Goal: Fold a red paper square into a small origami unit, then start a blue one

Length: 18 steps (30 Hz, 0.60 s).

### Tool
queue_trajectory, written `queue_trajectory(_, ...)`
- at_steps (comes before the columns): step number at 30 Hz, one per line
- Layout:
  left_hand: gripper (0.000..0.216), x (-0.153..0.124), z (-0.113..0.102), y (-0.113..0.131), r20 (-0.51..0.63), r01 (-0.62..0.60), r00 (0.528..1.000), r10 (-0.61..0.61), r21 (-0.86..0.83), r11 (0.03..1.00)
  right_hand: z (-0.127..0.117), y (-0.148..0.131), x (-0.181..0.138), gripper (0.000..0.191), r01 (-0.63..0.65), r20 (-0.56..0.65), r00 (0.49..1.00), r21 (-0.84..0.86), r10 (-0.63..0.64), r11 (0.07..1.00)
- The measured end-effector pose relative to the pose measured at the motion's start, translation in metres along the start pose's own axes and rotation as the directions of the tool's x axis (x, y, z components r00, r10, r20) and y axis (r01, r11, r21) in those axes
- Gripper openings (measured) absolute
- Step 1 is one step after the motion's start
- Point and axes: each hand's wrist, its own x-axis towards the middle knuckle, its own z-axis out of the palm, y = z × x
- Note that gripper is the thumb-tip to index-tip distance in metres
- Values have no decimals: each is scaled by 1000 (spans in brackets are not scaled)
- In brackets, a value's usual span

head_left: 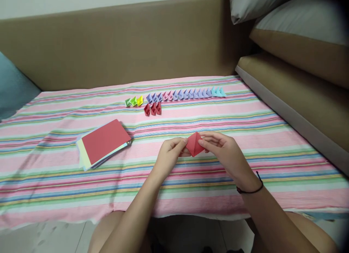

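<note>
A folded red paper [194, 144], diamond-shaped with a crease down its middle, is held up between both hands above the striped cloth. My left hand [174, 148] pinches its left corner, thumb in front and fingers behind. On the right corner, my right hand [218, 143] grips with the thumb on the face and the fingers at the back. A dark cord bracelet [250, 191] circles my right wrist. The back of the folded paper is hidden from view.
Three red folded paper boats [153, 109] sit below a row of purple, pink and blue ones [188, 95]. Green and yellow ones [134, 101] stand left of it. A stack of paper sheets [106, 141], red on top, lies left. Cushions [294, 93] border the right side.
</note>
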Motion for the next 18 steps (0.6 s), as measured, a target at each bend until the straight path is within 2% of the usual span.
queue_trajectory(5,34,2,-2,0,-21,-76,997,74,-61,995,1,1,1,22,36,-3,999,22,-36,999)
queue_trajectory(8,27,2,-3,1,-3,-93,996,93,-50,994,3,-2,0,20,45,6,999,22,-45,999)
queue_trajectory(18,21,1,-3,3,-8,-97,995,97,-43,994,3,-6,-2,18,58,18,998,2,-58,998)
